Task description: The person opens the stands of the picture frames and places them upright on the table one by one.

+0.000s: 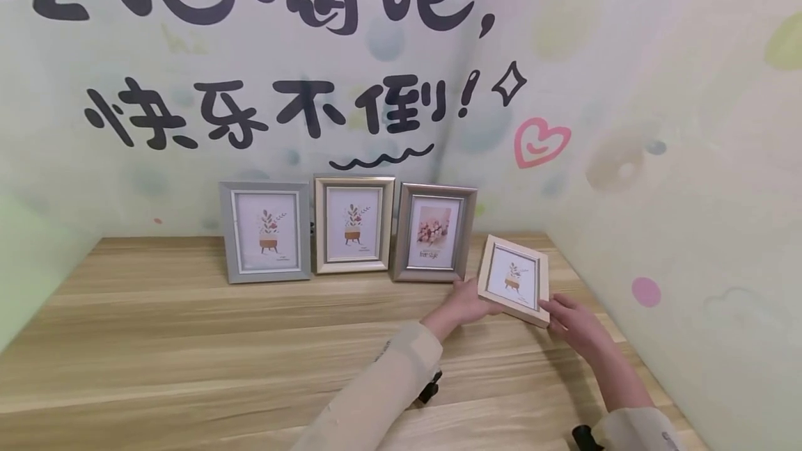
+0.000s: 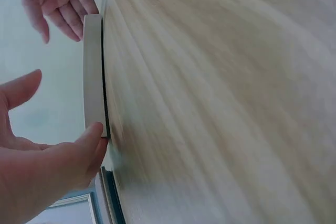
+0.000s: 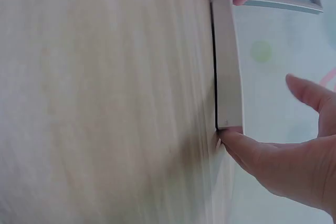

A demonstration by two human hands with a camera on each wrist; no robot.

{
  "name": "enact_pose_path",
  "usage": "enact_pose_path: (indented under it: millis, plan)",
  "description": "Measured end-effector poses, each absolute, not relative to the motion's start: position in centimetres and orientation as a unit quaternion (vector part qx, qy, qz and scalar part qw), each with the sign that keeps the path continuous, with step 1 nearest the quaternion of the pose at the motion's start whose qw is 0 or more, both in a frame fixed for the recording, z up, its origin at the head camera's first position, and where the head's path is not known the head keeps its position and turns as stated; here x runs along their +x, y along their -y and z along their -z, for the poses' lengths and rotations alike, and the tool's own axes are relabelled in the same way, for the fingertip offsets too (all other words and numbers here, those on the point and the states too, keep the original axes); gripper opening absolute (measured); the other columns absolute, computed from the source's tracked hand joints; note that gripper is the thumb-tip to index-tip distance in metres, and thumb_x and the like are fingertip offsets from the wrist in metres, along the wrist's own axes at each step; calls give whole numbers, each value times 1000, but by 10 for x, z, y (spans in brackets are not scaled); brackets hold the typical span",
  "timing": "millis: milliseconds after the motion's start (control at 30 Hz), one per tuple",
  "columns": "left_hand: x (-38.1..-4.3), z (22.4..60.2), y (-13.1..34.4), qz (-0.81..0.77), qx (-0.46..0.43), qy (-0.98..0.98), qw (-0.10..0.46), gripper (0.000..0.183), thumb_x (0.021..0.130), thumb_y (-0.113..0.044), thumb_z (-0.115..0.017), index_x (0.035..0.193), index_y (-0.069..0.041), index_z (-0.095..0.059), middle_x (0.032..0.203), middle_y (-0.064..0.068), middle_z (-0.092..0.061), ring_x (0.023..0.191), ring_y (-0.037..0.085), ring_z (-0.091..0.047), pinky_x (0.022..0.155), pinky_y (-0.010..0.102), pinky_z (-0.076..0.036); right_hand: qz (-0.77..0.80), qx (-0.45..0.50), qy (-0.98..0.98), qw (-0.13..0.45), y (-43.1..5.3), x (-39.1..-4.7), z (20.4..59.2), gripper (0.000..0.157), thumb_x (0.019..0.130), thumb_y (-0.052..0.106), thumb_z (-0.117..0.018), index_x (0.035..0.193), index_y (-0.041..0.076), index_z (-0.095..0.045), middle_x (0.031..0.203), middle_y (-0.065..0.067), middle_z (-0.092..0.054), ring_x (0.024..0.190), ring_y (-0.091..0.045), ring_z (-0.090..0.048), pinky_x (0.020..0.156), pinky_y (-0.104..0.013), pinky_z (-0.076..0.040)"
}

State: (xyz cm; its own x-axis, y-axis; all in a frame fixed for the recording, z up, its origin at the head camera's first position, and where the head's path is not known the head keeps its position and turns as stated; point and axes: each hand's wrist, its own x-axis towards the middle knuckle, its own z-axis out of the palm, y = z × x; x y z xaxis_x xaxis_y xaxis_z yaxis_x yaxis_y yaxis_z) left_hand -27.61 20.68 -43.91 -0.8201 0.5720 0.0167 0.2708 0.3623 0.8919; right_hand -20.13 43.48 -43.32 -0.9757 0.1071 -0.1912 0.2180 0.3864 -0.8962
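Observation:
A light wood picture frame (image 1: 530, 317) with a potted-plant print lies low over the table at the right, turned at an angle, its picture facing up. My left hand (image 1: 466, 303) touches its left end with the fingertips; in the left wrist view that thumb (image 2: 23, 88) stands away from the frame. At the opposite end are the extended fingers of my right hand (image 1: 581, 328). Its thumb (image 3: 307, 92) also stays off the frame in the right wrist view. Side-on, the frame's pale edge (image 3: 228, 66) spans the gap between both hands.
Left of the hands, three frames stand upright in a row by the back wall: a grey one (image 1: 228, 242), a champagne-gold one (image 1: 320, 228) and a brown-grey one (image 1: 403, 235). A side wall (image 1: 702, 228) borders the wooden table (image 1: 188, 346) on the right.

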Motion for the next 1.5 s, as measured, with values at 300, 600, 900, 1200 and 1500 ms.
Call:
enact_pose_path:
  millis: [300,600,900,1200,1500]
  plan:
    - [-276,445,-204,-563,133,-797,176,38,87,-14,-74,120,2,-69,125,16,-67,112,25,-62,99,32,-53,602,165,-780,51,-443,-196,431,62,100,6,-54,145,-22,-24,99,8,-64,83,6,-59,76,-13,-57]
    - [-271,444,-201,-642,55,-751,141,10,86,-1,-73,96,2,-74,86,7,-70,68,12,-69,62,20,-61,575,147,-803,55,-451,-187,433,56,92,-3,-62,136,-27,-36,98,-1,-73,81,2,-65,75,-16,-59]
    - [-268,424,-201,-611,142,-774,87,18,79,2,-76,96,-2,-75,97,11,-76,70,13,-70,56,15,-54,579,129,-805,27,-448,-180,432,67,90,-12,-57,142,-28,-19,103,-4,-69,83,4,-62,77,-16,-59]
    - [-266,411,-167,-619,222,-751,57,41,82,8,-71,121,-5,-67,124,10,-68,99,20,-71,77,17,-59,661,99,-742,-52,-426,-184,421,30,90,-8,-63,115,7,-58,88,15,-68,85,1,-66,76,-16,-60]
    - [-266,408,-115,-601,252,-757,47,51,80,13,-69,128,0,-57,126,16,-62,104,28,-67,93,36,-59,604,79,-790,-71,-380,-206,410,47,90,1,-69,127,-17,-46,88,15,-65,84,3,-63,75,-15,-59]
